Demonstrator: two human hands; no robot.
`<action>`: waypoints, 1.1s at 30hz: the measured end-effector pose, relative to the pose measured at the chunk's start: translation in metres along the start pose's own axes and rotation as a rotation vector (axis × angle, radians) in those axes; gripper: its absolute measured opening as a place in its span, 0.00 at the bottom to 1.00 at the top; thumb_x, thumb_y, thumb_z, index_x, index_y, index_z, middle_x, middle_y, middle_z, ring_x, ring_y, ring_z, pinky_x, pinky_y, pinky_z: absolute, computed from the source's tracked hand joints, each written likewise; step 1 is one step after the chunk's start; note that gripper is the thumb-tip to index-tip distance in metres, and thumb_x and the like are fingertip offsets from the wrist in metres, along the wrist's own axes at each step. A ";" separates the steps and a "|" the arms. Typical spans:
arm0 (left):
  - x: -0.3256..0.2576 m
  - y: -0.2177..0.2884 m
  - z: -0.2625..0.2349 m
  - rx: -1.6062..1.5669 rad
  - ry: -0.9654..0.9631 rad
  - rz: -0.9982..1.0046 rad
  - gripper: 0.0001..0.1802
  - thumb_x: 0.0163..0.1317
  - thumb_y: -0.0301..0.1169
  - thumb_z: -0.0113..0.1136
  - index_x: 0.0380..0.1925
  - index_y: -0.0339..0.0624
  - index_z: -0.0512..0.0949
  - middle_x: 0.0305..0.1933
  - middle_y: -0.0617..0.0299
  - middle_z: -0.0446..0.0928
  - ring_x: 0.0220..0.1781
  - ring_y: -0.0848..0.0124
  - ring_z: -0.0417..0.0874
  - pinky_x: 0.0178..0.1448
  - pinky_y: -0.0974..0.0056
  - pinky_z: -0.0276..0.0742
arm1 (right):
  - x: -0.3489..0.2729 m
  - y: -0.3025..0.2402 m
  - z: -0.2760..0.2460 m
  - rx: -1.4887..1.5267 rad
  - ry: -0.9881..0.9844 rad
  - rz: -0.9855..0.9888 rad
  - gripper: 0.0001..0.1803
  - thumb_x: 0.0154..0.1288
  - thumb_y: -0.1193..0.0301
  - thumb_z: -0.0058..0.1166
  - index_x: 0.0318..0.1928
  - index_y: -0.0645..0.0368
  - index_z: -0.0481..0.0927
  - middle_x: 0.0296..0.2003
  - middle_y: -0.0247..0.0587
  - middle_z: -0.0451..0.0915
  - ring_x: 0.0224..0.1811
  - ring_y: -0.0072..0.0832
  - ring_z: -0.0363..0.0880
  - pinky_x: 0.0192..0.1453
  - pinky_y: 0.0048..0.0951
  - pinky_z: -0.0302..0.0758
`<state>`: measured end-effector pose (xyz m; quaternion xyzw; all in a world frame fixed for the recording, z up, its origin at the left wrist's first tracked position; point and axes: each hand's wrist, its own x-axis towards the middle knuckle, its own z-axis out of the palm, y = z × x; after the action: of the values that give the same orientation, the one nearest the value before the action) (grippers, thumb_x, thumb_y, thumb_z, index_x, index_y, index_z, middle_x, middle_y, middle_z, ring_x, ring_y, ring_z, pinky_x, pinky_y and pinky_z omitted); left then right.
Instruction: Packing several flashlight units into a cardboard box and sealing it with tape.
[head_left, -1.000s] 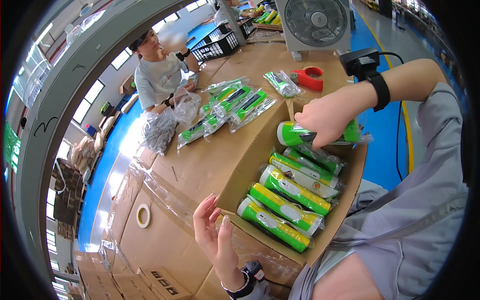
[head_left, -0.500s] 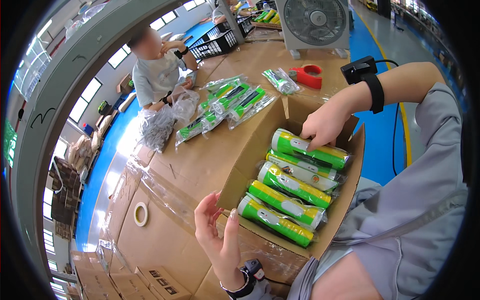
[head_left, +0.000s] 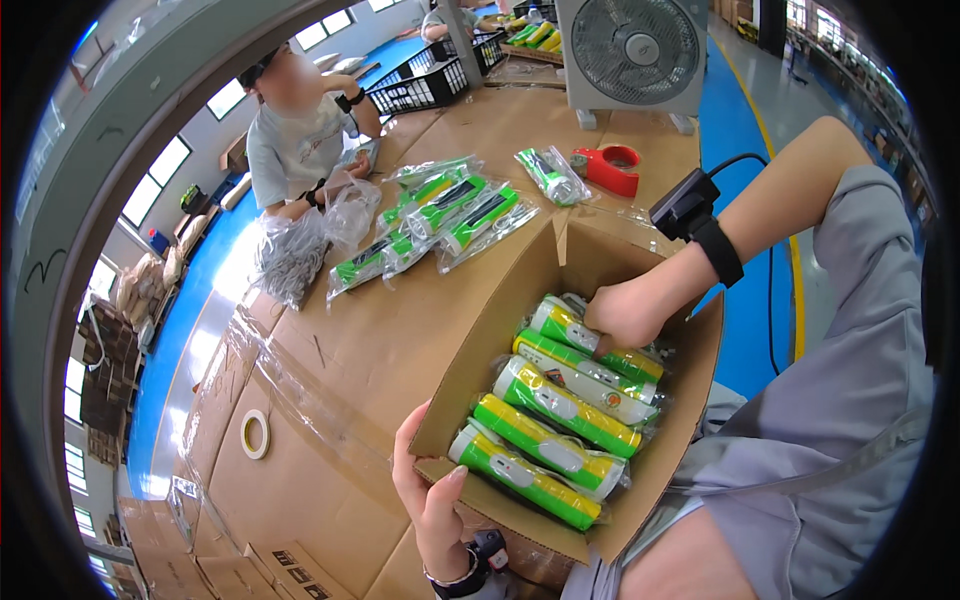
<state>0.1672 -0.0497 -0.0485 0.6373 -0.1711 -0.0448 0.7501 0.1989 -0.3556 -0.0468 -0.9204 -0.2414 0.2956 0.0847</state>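
Five bagged green-and-white torches lie side by side in the cardboard box (head_left: 470, 370), which rests partly on the person's lap. Left hand (head_left: 432, 500), nearest the camera, has its grip closed on the box's near corner, thumb over the rim, fingers beneath. Cardboard looks stiff but light; judged to flex if lifted by one flap, so the corner or the underside is the better hold.

Right hand (head_left: 625, 312), further off, is closed loosely over the farthest torch (head_left: 575, 335), fingers curled on its upper end, pressing it in against the row. Beside that grip toward the left hand lie the other torches (head_left: 555, 440), touching one another. Each is a rigid plastic cylinder in a clear film sleeve; likely light, and the film likely slippery, so a wrap round the barrel's middle should hold better than a pinch on the loose bag end.

Beyond the right grip, on the cardboard-covered surface (head_left: 360, 340): more bagged torches (head_left: 440, 215), a red tape dispenser (head_left: 610, 170), a fan (head_left: 630, 50). Far left, another person (head_left: 300, 140) handles clear bags. A tape roll (head_left: 255, 434) lies left of the left grip.
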 end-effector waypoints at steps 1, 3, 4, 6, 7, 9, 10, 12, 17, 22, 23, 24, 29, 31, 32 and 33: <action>0.000 -0.008 0.000 -0.151 0.027 -0.024 0.39 0.40 0.34 0.58 0.57 0.25 0.68 0.53 0.48 0.75 0.55 0.63 0.76 0.62 0.62 0.67 | -0.001 0.000 -0.003 -0.114 0.010 -0.142 0.21 0.65 0.61 0.51 0.29 0.70 0.81 0.27 0.58 0.80 0.33 0.53 0.80 0.40 0.45 0.76; -0.001 -0.015 -0.004 -0.185 0.013 -0.042 0.41 0.38 0.36 0.58 0.57 0.24 0.67 0.54 0.47 0.74 0.56 0.61 0.75 0.63 0.61 0.67 | -0.002 -0.006 -0.008 -0.174 -0.058 -0.235 0.21 0.66 0.62 0.48 0.28 0.71 0.81 0.28 0.63 0.78 0.34 0.56 0.78 0.40 0.48 0.75; -0.003 -0.015 -0.006 -0.227 -0.002 -0.064 0.43 0.37 0.38 0.59 0.57 0.22 0.67 0.55 0.45 0.74 0.58 0.59 0.75 0.64 0.60 0.67 | -0.012 -0.008 -0.014 -0.141 -0.090 -0.263 0.22 0.67 0.62 0.47 0.29 0.72 0.80 0.28 0.65 0.78 0.34 0.57 0.78 0.39 0.48 0.75; -0.006 -0.012 -0.008 -0.217 -0.035 -0.073 0.44 0.37 0.38 0.59 0.57 0.21 0.66 0.56 0.44 0.73 0.58 0.59 0.75 0.64 0.60 0.67 | -0.044 -0.034 -0.057 -0.033 -0.186 -0.125 0.26 0.69 0.57 0.46 0.33 0.74 0.79 0.26 0.61 0.78 0.33 0.55 0.78 0.37 0.43 0.76; -0.007 -0.011 -0.006 -0.225 -0.063 -0.097 0.45 0.36 0.39 0.60 0.57 0.20 0.66 0.56 0.43 0.73 0.59 0.58 0.75 0.64 0.59 0.67 | -0.058 -0.034 -0.073 0.109 -0.077 -0.229 0.24 0.70 0.58 0.46 0.37 0.73 0.79 0.26 0.58 0.79 0.32 0.50 0.80 0.36 0.39 0.76; -0.008 -0.008 -0.003 -0.144 -0.040 -0.106 0.47 0.36 0.43 0.56 0.57 0.21 0.63 0.54 0.37 0.72 0.54 0.53 0.76 0.59 0.56 0.72 | -0.071 -0.026 -0.090 0.452 0.242 -0.424 0.18 0.72 0.65 0.47 0.52 0.67 0.74 0.27 0.45 0.82 0.31 0.30 0.83 0.33 0.26 0.77; -0.007 -0.006 -0.003 -0.231 -0.074 -0.130 0.46 0.37 0.41 0.58 0.57 0.20 0.65 0.58 0.37 0.70 0.58 0.53 0.74 0.63 0.55 0.69 | -0.073 -0.019 -0.102 0.640 0.384 -0.482 0.16 0.71 0.70 0.47 0.54 0.66 0.74 0.30 0.40 0.83 0.35 0.22 0.84 0.38 0.22 0.79; -0.002 -0.002 0.001 -0.314 -0.128 -0.169 0.45 0.38 0.38 0.59 0.57 0.18 0.65 0.63 0.34 0.65 0.64 0.51 0.71 0.68 0.54 0.64 | -0.058 0.018 -0.115 0.939 0.627 -0.497 0.13 0.70 0.72 0.47 0.49 0.67 0.77 0.33 0.40 0.83 0.35 0.24 0.84 0.41 0.23 0.79; -0.013 -0.002 -0.007 -0.294 -0.040 -0.207 0.46 0.37 0.38 0.59 0.57 0.18 0.65 0.63 0.36 0.66 0.64 0.52 0.71 0.68 0.54 0.64 | 0.108 0.140 -0.105 0.572 0.827 -0.311 0.13 0.70 0.65 0.48 0.45 0.62 0.78 0.35 0.42 0.80 0.40 0.25 0.79 0.46 0.30 0.76; -0.019 0.005 0.016 -0.325 0.154 -0.286 0.44 0.39 0.41 0.68 0.58 0.29 0.67 0.57 0.48 0.72 0.57 0.60 0.73 0.61 0.60 0.68 | 0.179 0.188 -0.032 -0.054 1.015 -0.045 0.22 0.68 0.55 0.47 0.54 0.57 0.73 0.50 0.47 0.73 0.59 0.40 0.66 0.60 0.41 0.64; -0.020 0.008 0.018 -0.316 0.159 -0.284 0.44 0.39 0.41 0.68 0.58 0.29 0.67 0.57 0.48 0.72 0.57 0.60 0.73 0.61 0.60 0.68 | 0.186 0.184 -0.024 -0.095 1.101 0.055 0.25 0.69 0.53 0.45 0.56 0.57 0.72 0.51 0.47 0.73 0.60 0.40 0.64 0.61 0.43 0.62; -0.020 0.011 0.020 -0.234 0.170 -0.279 0.46 0.39 0.44 0.65 0.59 0.29 0.66 0.58 0.48 0.72 0.60 0.59 0.72 0.65 0.59 0.65 | 0.192 0.183 -0.020 -0.137 1.185 0.160 0.27 0.69 0.50 0.42 0.58 0.57 0.70 0.53 0.46 0.72 0.62 0.40 0.62 0.62 0.45 0.61; -0.020 0.015 0.022 -0.209 0.143 -0.232 0.47 0.42 0.46 0.62 0.61 0.30 0.63 0.61 0.46 0.69 0.64 0.57 0.69 0.70 0.57 0.59 | 0.182 0.174 -0.046 -0.134 1.063 0.197 0.33 0.66 0.42 0.40 0.50 0.61 0.77 0.48 0.49 0.76 0.58 0.41 0.68 0.61 0.46 0.60; -0.020 0.012 0.018 -0.227 0.140 -0.254 0.47 0.41 0.44 0.62 0.61 0.28 0.64 0.60 0.45 0.70 0.63 0.57 0.70 0.68 0.57 0.61 | 0.155 0.164 -0.065 -0.005 0.600 0.208 0.39 0.58 0.35 0.47 0.42 0.64 0.81 0.39 0.51 0.81 0.47 0.43 0.77 0.57 0.44 0.66; -0.019 0.009 0.015 -0.242 0.146 -0.267 0.47 0.39 0.43 0.62 0.60 0.27 0.64 0.59 0.45 0.70 0.62 0.56 0.71 0.67 0.57 0.63 | 0.152 0.165 -0.061 0.140 0.587 0.121 0.43 0.50 0.31 0.52 0.37 0.66 0.81 0.30 0.49 0.81 0.35 0.42 0.80 0.45 0.40 0.73; -0.019 0.007 0.011 -0.258 0.152 -0.281 0.47 0.38 0.42 0.61 0.59 0.25 0.64 0.59 0.44 0.71 0.61 0.56 0.72 0.66 0.57 0.64 | 0.149 0.165 -0.057 0.146 0.587 0.129 0.43 0.50 0.31 0.52 0.37 0.66 0.81 0.30 0.49 0.81 0.35 0.42 0.80 0.45 0.40 0.73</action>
<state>0.1451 -0.0537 -0.0438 0.5551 -0.0162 -0.1222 0.8226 0.4027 -0.4264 -0.1245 -0.9714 -0.1256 0.0382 0.1977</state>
